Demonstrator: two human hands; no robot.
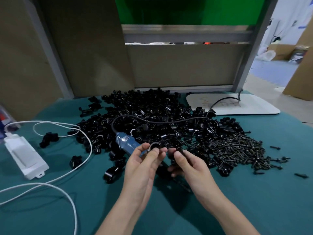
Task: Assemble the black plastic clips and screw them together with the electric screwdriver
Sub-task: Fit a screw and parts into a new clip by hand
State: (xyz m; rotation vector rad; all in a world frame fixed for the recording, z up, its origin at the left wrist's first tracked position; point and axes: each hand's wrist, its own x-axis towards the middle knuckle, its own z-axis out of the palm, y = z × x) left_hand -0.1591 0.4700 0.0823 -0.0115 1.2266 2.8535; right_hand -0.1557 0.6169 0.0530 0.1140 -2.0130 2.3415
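My left hand [144, 165] pinches a black plastic clip [155, 146] with a round opening between thumb and fingers. My right hand [188, 164] holds another black clip piece [178, 149] right beside it, the two parts close together at the fingertips. The blue electric screwdriver [127, 144] lies on the green cloth just behind my left hand, its black cord [152, 120] looping over a big pile of black clips [144, 114]. A heap of dark screws [237, 150] lies to the right.
A white power adapter [25, 156] with white cables [67, 175] lies at the left. Several assembled clips [111, 173] sit near my left hand. A white board [237, 105] lies at the back right, a cardboard partition [177, 65] behind the pile.
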